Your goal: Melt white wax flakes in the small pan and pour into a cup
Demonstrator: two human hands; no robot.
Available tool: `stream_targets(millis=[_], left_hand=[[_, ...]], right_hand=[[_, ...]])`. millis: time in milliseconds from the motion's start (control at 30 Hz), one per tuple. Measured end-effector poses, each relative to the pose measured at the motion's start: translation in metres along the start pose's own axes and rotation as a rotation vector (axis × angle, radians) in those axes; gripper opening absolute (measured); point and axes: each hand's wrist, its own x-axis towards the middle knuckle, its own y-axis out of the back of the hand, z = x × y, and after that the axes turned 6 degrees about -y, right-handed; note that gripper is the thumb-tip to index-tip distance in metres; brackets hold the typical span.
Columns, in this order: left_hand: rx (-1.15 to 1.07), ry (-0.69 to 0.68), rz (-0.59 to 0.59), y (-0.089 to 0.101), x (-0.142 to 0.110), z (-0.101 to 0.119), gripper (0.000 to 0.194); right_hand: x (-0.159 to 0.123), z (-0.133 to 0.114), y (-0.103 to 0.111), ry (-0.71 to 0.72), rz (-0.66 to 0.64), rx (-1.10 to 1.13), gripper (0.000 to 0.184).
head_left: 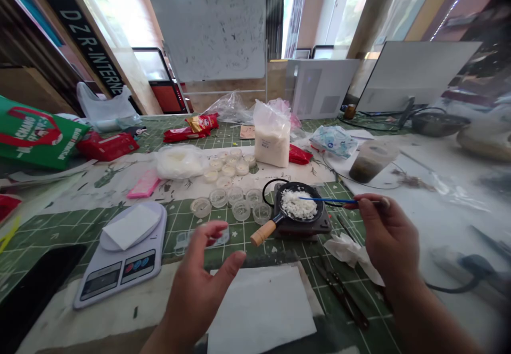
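Note:
My right hand [389, 237] pinches a thin blue stick [331, 199] whose far end rests in white flakes [297, 205]. The flakes fill a small black frying pan [320, 215] with a wooden handle [263, 232]. Under the pan is a dark hot plate [301, 230]. With its fingers apart and nothing in them, my left hand [199, 285] hovers left of the pan handle, above a sheet of white paper [261, 311]. Several small clear round containers [241, 210] stand left of the pan; farther back, others [229, 169] hold something pale.
A kitchen scale [120, 258] with white paper on it stands at left, beside a black phone [40, 285]. A bag of white granules [272, 141] stands behind the pan. Tweezers-like tools [339, 290] and crumpled tissue [351, 253] lie at right, with a plastic cup [371, 162] beyond.

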Motion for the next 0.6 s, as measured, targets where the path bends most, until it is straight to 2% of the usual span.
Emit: stream_targets(millis=[33, 100, 167, 233, 333, 400, 533, 600], left_hand=[[0.044, 0.022, -0.073, -0.002, -0.002, -0.01, 0.037], [0.091, 0.014, -0.142, -0.007, -0.006, -0.023, 0.038], [0.08, -0.02, -0.172, -0.012, -0.009, -0.03, 0.034], [0.013, -0.023, -0.178, -0.016, -0.013, -0.032, 0.03], [-0.178, 0.059, -0.182, -0.02, -0.022, -0.033, 0.033], [-0.337, 0.117, -0.217, -0.022, -0.028, -0.034, 0.034], [-0.687, 0.279, -0.261, -0.026, -0.036, -0.032, 0.037], [-0.867, 0.363, -0.319, -0.028, -0.036, -0.029, 0.042]], right_hand=[[-0.001, 0.0, 0.001, 0.003, 0.02, -0.027, 0.024], [-0.005, 0.0, 0.002, 0.053, 0.033, -0.114, 0.024], [-0.009, 0.0, 0.002, 0.076, -0.012, -0.146, 0.023], [-0.013, 0.0, 0.002, 0.054, -0.064, -0.068, 0.023], [-0.017, -0.001, 0.003, 0.037, -0.115, 0.046, 0.021], [-0.017, 0.0, 0.004, 0.025, -0.127, 0.028, 0.02], [-0.013, 0.005, 0.005, -0.012, -0.042, 0.068, 0.02], [-0.01, 0.009, 0.002, -0.007, -0.014, 0.082, 0.02]])
